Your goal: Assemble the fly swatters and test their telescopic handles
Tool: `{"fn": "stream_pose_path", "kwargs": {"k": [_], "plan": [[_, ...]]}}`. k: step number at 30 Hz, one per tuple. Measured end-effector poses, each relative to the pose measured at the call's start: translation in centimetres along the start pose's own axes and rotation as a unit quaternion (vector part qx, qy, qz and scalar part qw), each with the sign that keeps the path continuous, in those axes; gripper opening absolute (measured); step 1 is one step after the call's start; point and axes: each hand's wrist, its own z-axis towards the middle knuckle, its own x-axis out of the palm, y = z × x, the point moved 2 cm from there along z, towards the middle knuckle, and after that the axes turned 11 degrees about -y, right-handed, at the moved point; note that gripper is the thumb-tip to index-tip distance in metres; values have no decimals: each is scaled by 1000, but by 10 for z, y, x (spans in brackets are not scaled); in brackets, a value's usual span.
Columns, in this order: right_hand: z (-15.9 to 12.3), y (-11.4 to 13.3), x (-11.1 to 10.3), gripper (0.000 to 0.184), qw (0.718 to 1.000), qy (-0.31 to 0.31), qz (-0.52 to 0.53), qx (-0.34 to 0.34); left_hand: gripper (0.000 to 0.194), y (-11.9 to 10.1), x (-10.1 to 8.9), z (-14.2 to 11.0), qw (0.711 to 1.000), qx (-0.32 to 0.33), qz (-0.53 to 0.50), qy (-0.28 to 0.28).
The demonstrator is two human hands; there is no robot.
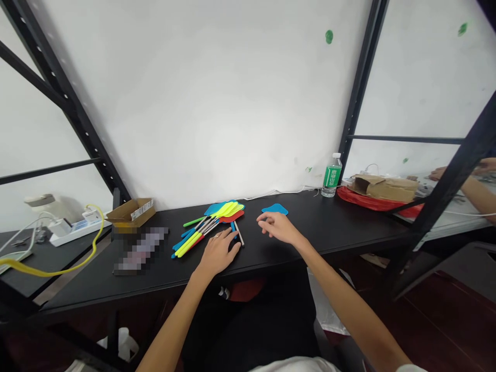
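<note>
A heap of fly swatters [209,225] in yellow, blue, red and green lies on the black table, their metal shafts fanned toward the lower left. My left hand [220,252] rests palm down at the heap's right side, fingers spread and holding nothing visible. Close to its fingertips are a thin silvery rod [239,234] and a short blue piece [233,227]. Over the table to the right, my right hand [278,227] is loosely bent with its fingers apart. Just behind it lies a blue swatter head [276,208]; whether a shaft is attached is hidden by the hand.
An open cardboard box [132,213] and a blurred flat item [141,250] are at the left. Beyond them, a power strip [79,231] has a yellow cable. A water bottle [332,175] stands back right. Another person's arm [478,194] shows at the far right.
</note>
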Motion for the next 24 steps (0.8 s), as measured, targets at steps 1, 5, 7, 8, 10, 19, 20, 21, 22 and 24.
{"fn": "stream_pose_path", "kwargs": {"k": [1, 5, 7, 8, 10, 19, 20, 21, 22, 24], "plan": [[-1, 2, 4, 25, 1000, 10, -6, -8, 43, 0, 0, -1, 1000, 1, -4, 1], [-6, 8, 18, 24, 998, 32, -36, -41, 49, -2, -4, -2, 1000, 8, -7, 1], [-10, 9, 25, 26, 994, 26, -75, -71, 50, -3, -4, -2, 1000, 12, -5, 9], [-12, 10, 29, 29, 991, 20, -100, -89, 49, -4, -4, -2, 1000, 15, -6, 10], [-18, 11, 36, 36, 981, 12, -149, -120, 44, -5, -4, -2, 1000, 19, -13, 0], [-20, 4, 44, 31, 973, 29, -170, -155, 24, -13, -18, -2, 994, 41, -97, -26], [-19, 3, 43, 31, 974, 27, -165, -155, 25, -13, -18, -2, 993, 43, -106, -25], [-19, 3, 43, 31, 975, 26, -159, -155, 27, -13, -18, -2, 993, 45, -109, -23], [-19, 2, 42, 31, 975, 24, -154, -156, 31, -12, -17, -3, 993, 49, -109, -20], [-18, 2, 42, 32, 977, 21, -145, -155, 41, -10, -13, -4, 994, 53, -94, -14]]}}
